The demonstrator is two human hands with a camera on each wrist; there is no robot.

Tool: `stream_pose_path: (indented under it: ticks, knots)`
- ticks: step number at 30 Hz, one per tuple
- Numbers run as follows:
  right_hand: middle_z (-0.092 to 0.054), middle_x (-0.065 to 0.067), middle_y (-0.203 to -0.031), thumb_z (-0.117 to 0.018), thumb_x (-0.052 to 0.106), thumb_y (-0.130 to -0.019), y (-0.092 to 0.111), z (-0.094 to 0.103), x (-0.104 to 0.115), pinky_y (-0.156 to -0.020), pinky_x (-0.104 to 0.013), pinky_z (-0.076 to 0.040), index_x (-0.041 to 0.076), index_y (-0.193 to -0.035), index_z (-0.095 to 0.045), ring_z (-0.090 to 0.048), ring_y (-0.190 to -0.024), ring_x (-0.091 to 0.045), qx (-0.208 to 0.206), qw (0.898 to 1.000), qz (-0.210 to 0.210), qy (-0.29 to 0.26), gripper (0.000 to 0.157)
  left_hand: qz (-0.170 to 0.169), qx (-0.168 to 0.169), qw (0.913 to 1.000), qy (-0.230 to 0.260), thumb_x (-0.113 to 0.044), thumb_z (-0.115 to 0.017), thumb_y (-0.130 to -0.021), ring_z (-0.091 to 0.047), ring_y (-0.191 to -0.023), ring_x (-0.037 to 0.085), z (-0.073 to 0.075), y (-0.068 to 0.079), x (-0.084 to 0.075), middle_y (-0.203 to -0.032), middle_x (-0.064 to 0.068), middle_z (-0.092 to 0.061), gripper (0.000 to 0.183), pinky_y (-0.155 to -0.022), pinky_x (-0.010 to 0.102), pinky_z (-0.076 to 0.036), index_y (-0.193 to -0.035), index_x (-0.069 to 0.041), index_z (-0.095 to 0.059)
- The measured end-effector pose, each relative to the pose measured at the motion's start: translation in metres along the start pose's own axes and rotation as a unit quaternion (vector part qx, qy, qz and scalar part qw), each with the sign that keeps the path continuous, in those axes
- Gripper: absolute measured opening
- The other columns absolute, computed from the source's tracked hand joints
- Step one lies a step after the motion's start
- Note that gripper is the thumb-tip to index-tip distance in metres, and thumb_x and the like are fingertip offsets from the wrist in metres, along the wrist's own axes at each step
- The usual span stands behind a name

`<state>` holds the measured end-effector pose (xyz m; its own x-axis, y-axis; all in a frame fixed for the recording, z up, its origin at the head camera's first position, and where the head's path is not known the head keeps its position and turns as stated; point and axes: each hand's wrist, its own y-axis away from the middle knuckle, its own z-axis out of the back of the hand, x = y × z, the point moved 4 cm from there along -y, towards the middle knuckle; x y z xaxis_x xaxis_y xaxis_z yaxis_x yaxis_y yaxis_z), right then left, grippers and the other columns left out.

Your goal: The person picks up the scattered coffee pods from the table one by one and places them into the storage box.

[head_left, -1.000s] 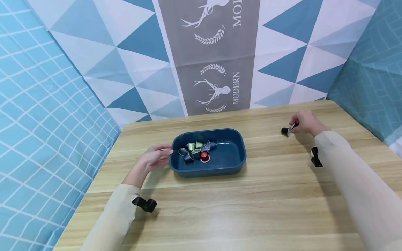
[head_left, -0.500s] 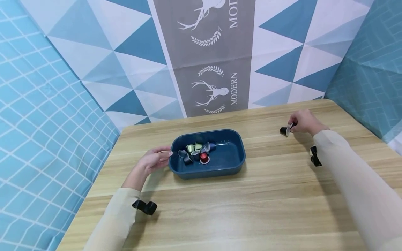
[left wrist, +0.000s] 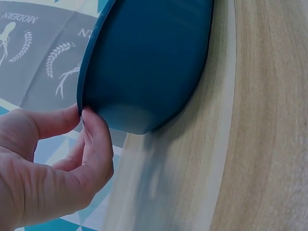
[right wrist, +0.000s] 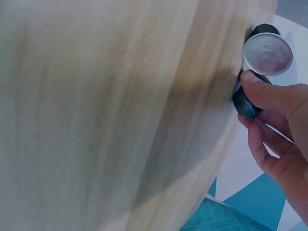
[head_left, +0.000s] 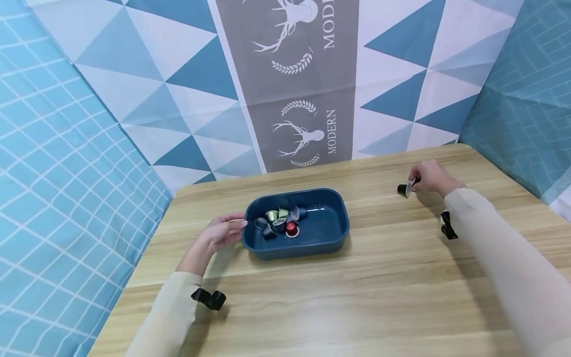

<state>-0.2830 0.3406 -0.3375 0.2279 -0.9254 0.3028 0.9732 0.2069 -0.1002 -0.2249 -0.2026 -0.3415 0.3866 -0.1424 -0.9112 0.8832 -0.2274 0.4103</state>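
A dark blue rectangular tub (head_left: 294, 251) stands on the table with several coffee capsules inside, among them a red one (head_left: 291, 228), a gold-green one (head_left: 271, 215) and a dark blue one (head_left: 301, 212). At its left end my left hand (head_left: 223, 231) pinches the rim between thumb and fingers, as the left wrist view shows closely. Far to the right, my right hand (head_left: 431, 176) holds a dark coffee capsule (right wrist: 246, 102) between thumb and fingers. Right beside that one lies a second, black capsule (head_left: 402, 189) on its side, its silver lid (right wrist: 268, 54) facing the hand.
The wooden table (head_left: 312, 297) carries the tub and both capsules at the right. Patterned cloth (head_left: 308, 89) hangs behind its far edge. Blue cloth walls close in the left (head_left: 67, 198) and right (head_left: 522, 109) sides. A black wrist camera (head_left: 209, 298) is strapped on the left sleeve.
The head view has shifted a little. Both hands keep nearly the same places, the left at the tub's rim and the right at the dark capsules.
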Motion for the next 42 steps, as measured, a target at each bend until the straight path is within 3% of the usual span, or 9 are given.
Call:
stream_pose_path:
  ticks: [8, 18, 29, 42]
  knots:
    - [-0.068, -0.014, -0.075, -0.080, -0.001, -0.070, -0.005, 0.000, 0.004, -0.068, -0.041, -0.051, -0.002, -0.078, -0.068, -0.059, -0.071, -0.023, 0.021, 0.999, 0.021, 0.012, 0.014, -0.001, -0.009, 0.9999, 0.009, -0.004, -0.055, -0.097, -0.064, -0.076, 0.001, 0.001, 0.001, 0.002, -0.082, -0.009, -0.066, 0.044, -0.070, 0.015, -0.054, -0.138, 0.003, -0.041]
    - [-0.068, -0.017, -0.080, -0.076, -0.004, -0.076, -0.006, -0.005, 0.011, -0.071, -0.045, -0.053, -0.003, -0.084, -0.068, -0.060, -0.073, -0.024, 0.026, 0.999, 0.019, 0.004, 0.011, -0.005, -0.019, 0.9998, -0.008, -0.006, -0.057, -0.096, -0.063, -0.076, 0.001, 0.005, 0.002, 0.002, -0.083, -0.010, -0.066, 0.046, -0.070, 0.015, -0.053, -0.138, 0.005, -0.042]
    - [-0.069, -0.023, -0.087, -0.068, -0.001, -0.082, -0.002, -0.006, 0.015, -0.077, -0.054, -0.052, -0.006, -0.094, -0.066, -0.065, -0.081, -0.035, -0.026, 0.999, 0.045, 0.006, 0.013, -0.007, -0.024, 0.9995, -0.021, -0.009, -0.059, -0.096, -0.064, -0.083, 0.001, 0.008, 0.004, 0.001, -0.091, -0.008, -0.066, 0.051, -0.073, 0.015, -0.053, -0.142, 0.004, -0.041]
    - [-0.067, -0.025, -0.091, -0.066, 0.003, -0.084, 0.012, 0.002, 0.006, -0.072, -0.050, -0.053, -0.009, -0.100, -0.064, -0.064, -0.078, -0.033, -0.089, 0.995, 0.051, -0.009, 0.019, -0.001, -0.045, 0.9986, -0.028, -0.010, -0.062, -0.095, -0.064, -0.088, 0.005, 0.005, 0.004, -0.002, -0.098, -0.004, -0.066, 0.047, -0.075, 0.016, -0.054, -0.139, 0.000, -0.047]
